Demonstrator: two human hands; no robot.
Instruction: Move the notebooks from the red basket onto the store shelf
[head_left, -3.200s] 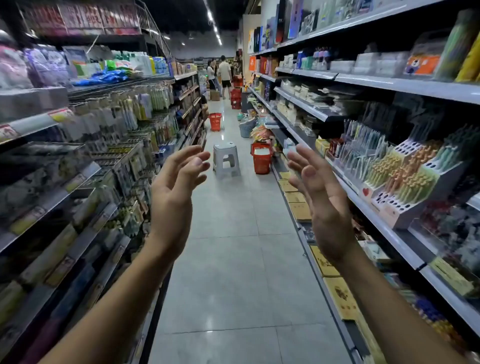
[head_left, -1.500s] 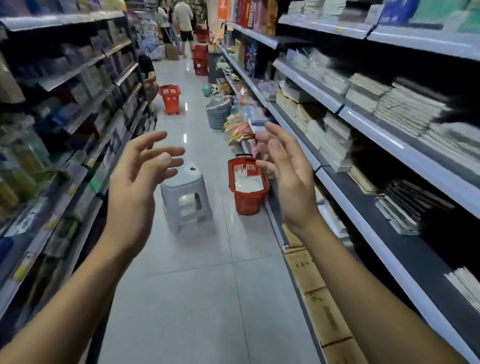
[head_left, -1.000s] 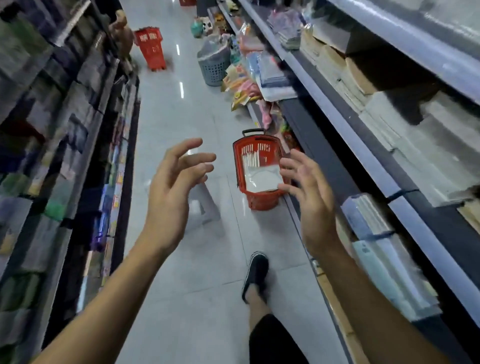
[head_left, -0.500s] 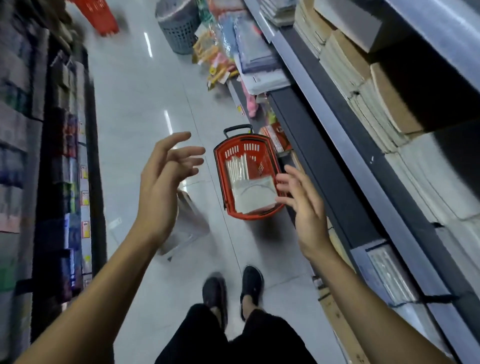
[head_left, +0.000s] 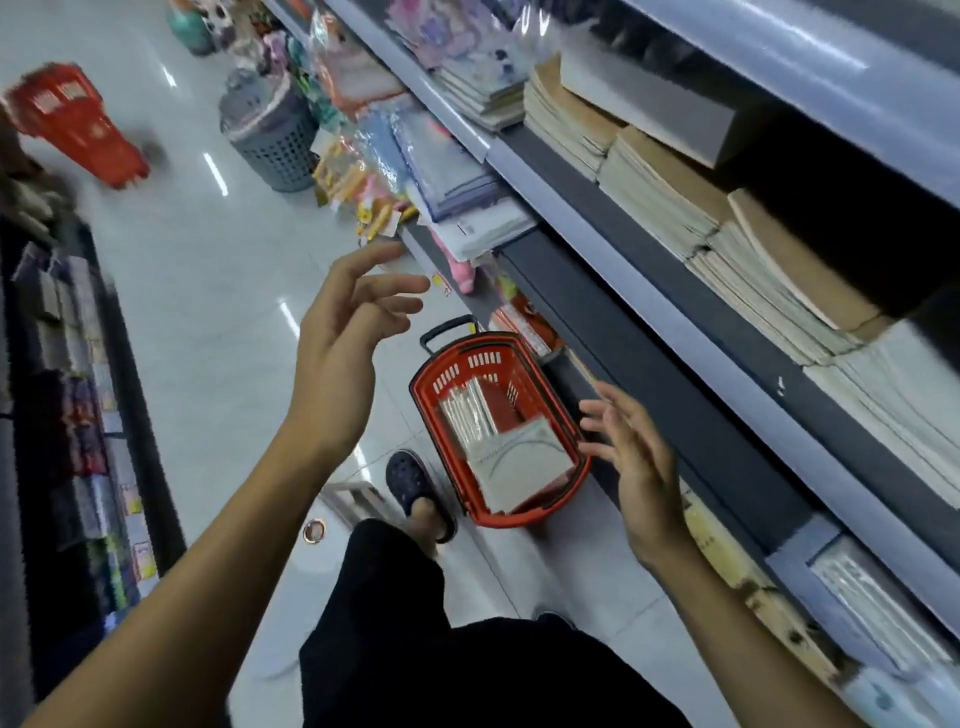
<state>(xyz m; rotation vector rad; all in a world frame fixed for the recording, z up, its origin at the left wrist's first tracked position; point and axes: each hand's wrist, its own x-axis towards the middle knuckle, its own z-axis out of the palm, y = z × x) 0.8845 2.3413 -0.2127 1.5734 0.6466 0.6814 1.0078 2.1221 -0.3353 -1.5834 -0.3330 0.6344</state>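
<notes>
We have closed the distance down the aisle: the red basket (head_left: 498, 431), a small shape far ahead a few seconds ago, now sits on the floor tiles (head_left: 218, 312) right at our feet, hard against the base of the store shelf (head_left: 675, 332) on our right. Our view has tipped down to look into it. The notebooks (head_left: 511, 462) lie inside, a pale wrapped stack at the near end and more standing on edge behind it; none has come out yet.

Our right hand (head_left: 631, 457) has dropped from chest height to hang just beside the basket's rim, fingers spread and loose, holding nothing. Our left hand (head_left: 345, 338) hovers higher over the aisle, also relaxed and empty. One shoe (head_left: 415, 491) stands just left of the basket.

So we judge the walk-up finished and the first pick about to start: the right hand is nearest the stack. The shelf level beside us already carries stacked notebooks (head_left: 727, 234), with dark free space further right.
</notes>
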